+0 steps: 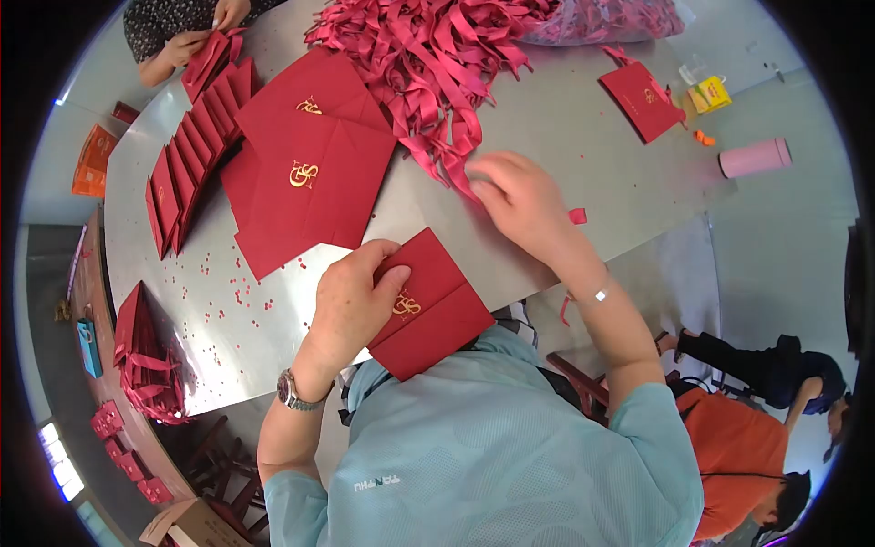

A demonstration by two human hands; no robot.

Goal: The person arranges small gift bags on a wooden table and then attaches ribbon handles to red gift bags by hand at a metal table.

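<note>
Clock read from the red bag (442, 305) in hand, 12 toward the top of view.

Red bag: at the table's near edge, tilted, lower part in front of the wearer's pale blue-green shirt (510, 438). Gold letters on its face, partly behind the thumb.

Left hand (351, 292): gripping the bag by its 10 o'clock side, thumb over the front. Watch (289, 390) on that wrist.

Right hand (524, 196): toward 1 o'clock, over the table (547, 109), fingers curled at the end of a pink ribbon loop (472, 137). Cannot tell whether the ribbon is pinched or only touched.

At 12: large tangled ribbon pile (410, 68). At 1: clear plastic sack (606, 23) of more ribbon.

Between 1 and 2: a red bag with ribbon handles (638, 100), lying flat. At 2: yellow packet (708, 94), pink bottle (755, 158) on its side, small ribbon scrap (578, 216).

At 11: flat red bags (319, 205), overlapping. Beyond them, a co-worker's hands (193, 46) on red material. At 10: leaning row of folded bags (191, 159). At 9: scattered red dots (241, 296).
</note>
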